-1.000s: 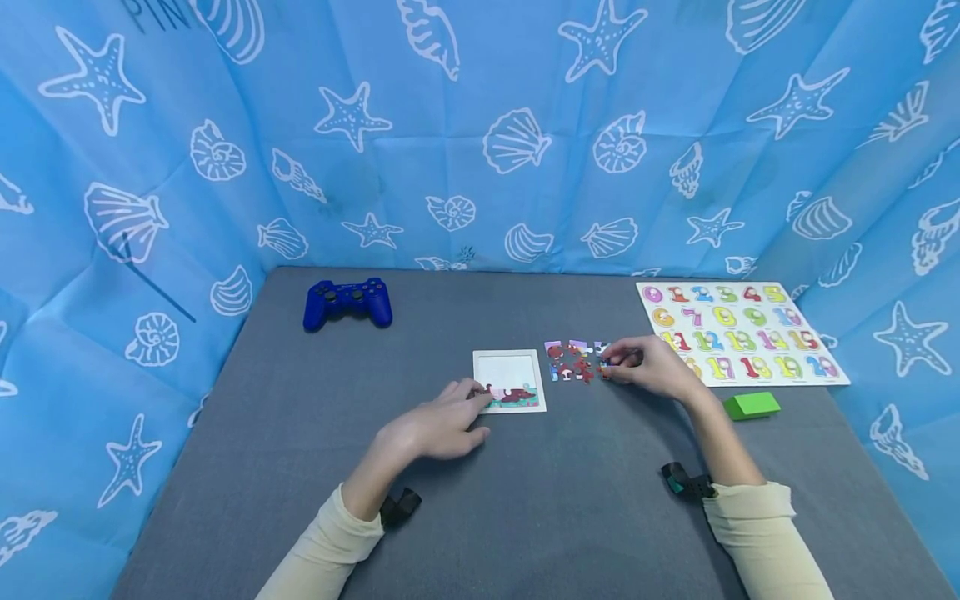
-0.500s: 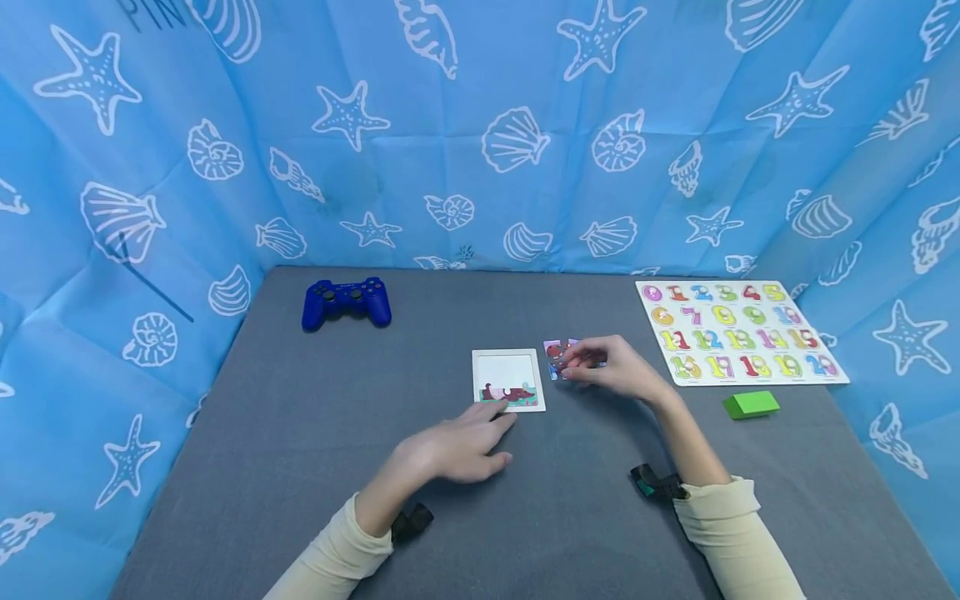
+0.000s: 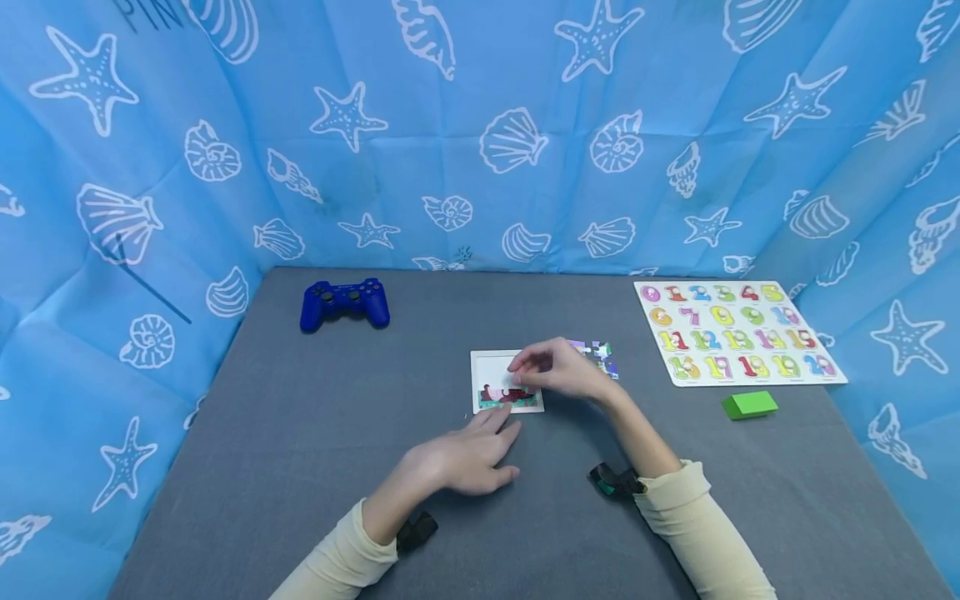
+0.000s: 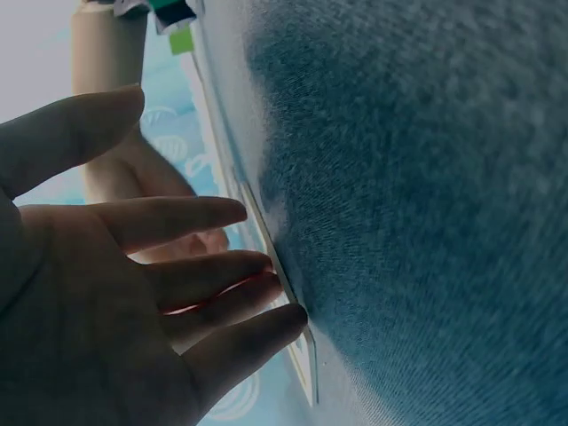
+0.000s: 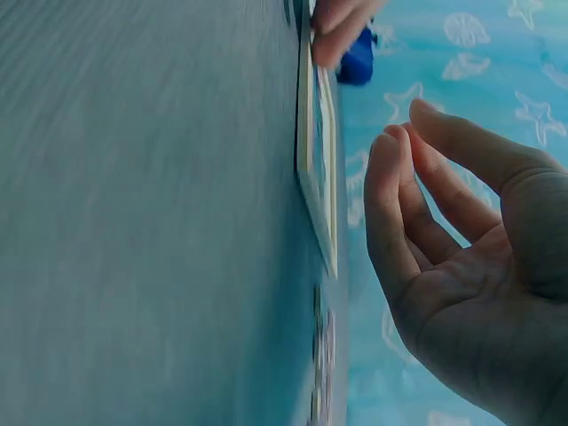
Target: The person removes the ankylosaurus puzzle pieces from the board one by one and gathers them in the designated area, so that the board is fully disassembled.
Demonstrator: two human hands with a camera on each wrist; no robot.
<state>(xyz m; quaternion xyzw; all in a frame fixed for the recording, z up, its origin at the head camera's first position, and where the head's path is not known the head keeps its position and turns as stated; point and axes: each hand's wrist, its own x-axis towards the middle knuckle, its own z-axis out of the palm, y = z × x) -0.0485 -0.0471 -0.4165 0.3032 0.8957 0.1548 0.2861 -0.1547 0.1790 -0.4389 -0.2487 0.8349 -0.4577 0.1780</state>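
Note:
A small white-framed puzzle board [image 3: 475,379] lies mid-table, with a strip of brown and teal picture [image 3: 487,402] along its near side. At its near edge rests my left hand [image 3: 468,458]; the left wrist view shows its fingers spread and fairly straight, tips touching the board [image 4: 306,355]. My right hand [image 3: 562,371] hovers above the board's right part. In the right wrist view that hand's fingers [image 5: 386,177] bend loosely toward the thumb, with no piece visible between the tips. Loose puzzle pieces [image 3: 600,352] lie right of the board, partly hidden behind the right hand.
A blue game controller [image 3: 345,304] sits at the back left. On the right is a number puzzle board [image 3: 738,333], with a green block [image 3: 750,405] in front of it. A blue shell-print curtain [image 3: 442,167] stands behind the grey table [image 3: 300,467].
My right hand has moved left from the loose pieces to above the framed board. The left hand has slid slightly right and nearer, off the picture strip to the board's near edge.

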